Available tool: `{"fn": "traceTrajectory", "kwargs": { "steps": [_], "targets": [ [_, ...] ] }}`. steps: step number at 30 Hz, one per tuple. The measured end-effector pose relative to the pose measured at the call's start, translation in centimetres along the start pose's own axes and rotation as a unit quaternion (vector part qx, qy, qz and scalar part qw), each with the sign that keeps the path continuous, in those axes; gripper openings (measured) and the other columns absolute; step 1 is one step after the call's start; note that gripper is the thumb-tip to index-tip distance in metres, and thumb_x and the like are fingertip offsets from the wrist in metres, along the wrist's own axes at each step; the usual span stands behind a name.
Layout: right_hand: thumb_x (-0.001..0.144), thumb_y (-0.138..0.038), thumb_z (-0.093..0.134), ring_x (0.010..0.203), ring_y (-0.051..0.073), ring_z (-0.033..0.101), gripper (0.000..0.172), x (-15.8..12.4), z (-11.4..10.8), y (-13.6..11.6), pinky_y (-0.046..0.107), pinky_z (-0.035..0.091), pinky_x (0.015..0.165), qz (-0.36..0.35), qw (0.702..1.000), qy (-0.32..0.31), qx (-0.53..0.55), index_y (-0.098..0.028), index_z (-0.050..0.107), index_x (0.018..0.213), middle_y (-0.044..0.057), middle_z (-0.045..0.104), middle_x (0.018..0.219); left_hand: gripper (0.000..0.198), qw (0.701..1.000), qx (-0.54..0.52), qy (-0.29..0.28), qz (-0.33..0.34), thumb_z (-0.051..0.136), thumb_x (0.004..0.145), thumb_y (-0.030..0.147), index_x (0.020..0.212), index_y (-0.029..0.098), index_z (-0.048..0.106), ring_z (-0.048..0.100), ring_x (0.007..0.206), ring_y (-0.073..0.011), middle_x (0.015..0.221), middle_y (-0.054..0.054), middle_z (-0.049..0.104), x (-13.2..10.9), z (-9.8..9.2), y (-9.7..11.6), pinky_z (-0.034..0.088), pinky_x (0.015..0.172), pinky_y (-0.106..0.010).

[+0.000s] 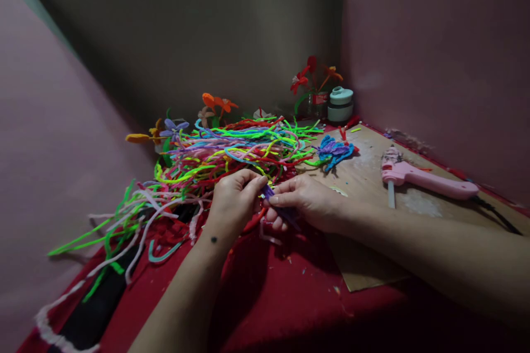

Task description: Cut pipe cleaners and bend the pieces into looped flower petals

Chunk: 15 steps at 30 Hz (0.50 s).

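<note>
A small bundle of purple pipe cleaners (pixel 291 217) is held between both hands near the middle of the view. My left hand (pixel 238 198) pinches its upper left end between thumb and fingers. Close beside it, my right hand (pixel 304 201) grips the bundle with thumb and index finger, the other fingers curled beneath. Just behind the hands lies a large heap of multicoloured pipe cleaners (pixel 232 149). A blue and purple pipe-cleaner flower (pixel 335 150) rests on the board beyond my right hand.
A pink glue gun (pixel 430 179) lies on a brown board (pixel 368 273) at the right. Red flowers in a glass jar (pixel 317 105) and a pale green container (pixel 340 105) stand at the back. Loose pipe cleaners spread leftward over the red cloth (pixel 290 298).
</note>
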State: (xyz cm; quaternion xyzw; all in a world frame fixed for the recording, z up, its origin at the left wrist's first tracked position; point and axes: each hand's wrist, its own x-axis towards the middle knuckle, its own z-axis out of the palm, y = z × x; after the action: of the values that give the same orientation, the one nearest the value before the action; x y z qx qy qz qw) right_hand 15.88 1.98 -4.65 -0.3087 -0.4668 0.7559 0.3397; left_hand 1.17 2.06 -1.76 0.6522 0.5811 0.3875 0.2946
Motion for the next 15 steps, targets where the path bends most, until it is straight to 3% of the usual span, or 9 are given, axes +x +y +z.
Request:
{"fn": "traceTrajectory", "kwargs": {
  "steps": [5, 15],
  "targets": [
    [0.081, -0.023, 0.049, 0.052, 0.013, 0.061, 0.023, 0.06, -0.23, 0.11, 0.026, 0.05, 0.056, -0.028, 0.999, -0.025, 0.031, -0.008, 0.063, 0.071, 0.01, 0.066, 0.064, 0.02, 1.0, -0.01, -0.01, -0.025, 0.058, 0.073, 0.033, 0.063, 0.016, 0.056, 0.036, 0.032, -0.0051, 0.038, 0.007, 0.047, -0.29, -0.23, 0.65, 0.025, 0.034, -0.016],
    [0.077, -0.016, 0.052, 0.046, 0.012, 0.059, 0.014, 0.03, 0.06, -0.03, 0.024, 0.05, 0.051, -0.047, 0.997, -0.002, -0.055, -0.011, 0.062, 0.067, 0.004, 0.064, 0.056, 0.017, 0.998, 0.028, -0.015, 0.059, 0.06, 0.073, 0.03, 0.067, 0.015, 0.062, 0.044, 0.045, -0.0067, 0.052, 0.003, 0.053, -0.26, 0.38, 0.08, 0.032, 0.04, -0.017]
  ]
}}
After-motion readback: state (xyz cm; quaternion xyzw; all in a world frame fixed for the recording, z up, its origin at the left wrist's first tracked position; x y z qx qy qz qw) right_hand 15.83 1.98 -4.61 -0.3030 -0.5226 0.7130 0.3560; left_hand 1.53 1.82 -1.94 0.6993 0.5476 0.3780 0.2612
